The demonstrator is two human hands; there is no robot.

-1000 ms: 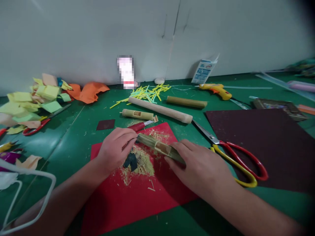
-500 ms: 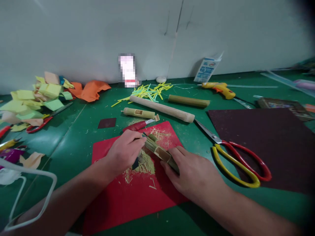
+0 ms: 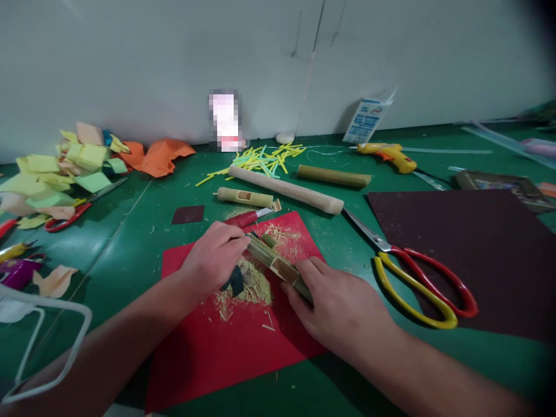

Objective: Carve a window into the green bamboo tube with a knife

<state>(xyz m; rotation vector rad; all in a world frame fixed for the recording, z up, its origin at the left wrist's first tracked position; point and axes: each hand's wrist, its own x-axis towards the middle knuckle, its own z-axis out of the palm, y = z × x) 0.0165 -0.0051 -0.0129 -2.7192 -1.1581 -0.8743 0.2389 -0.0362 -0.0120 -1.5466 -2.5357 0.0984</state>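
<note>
In the head view, my right hand (image 3: 334, 307) is wrapped round the near end of a bamboo tube (image 3: 263, 250) that has a rectangular slot cut in its upper side. At its far end, my left hand (image 3: 215, 255) is closed in a pinch on a dark, curled strip of sandpaper (image 3: 237, 281) and touches the bamboo. The strip's upper part is hidden by the fingers. Below lies a red sheet (image 3: 243, 359) with a heap of pale bamboo dust (image 3: 258, 286) and shavings. A short bamboo piece (image 3: 269, 240) rests beside the tube.
A red-handled knife (image 3: 244, 219) lies just beyond my left hand. Farther back are a slotted bamboo piece (image 3: 260, 200), a pale stick (image 3: 282, 189) and a bamboo length (image 3: 334, 176). To the right are large scissors (image 3: 408, 278), a dark sheet (image 3: 486, 249) and a yellow glue gun (image 3: 388, 155).
My left hand has slid slightly left along the bamboo's far end, and more of the dark strip hangs in sight. My right hand keeps its hold.
</note>
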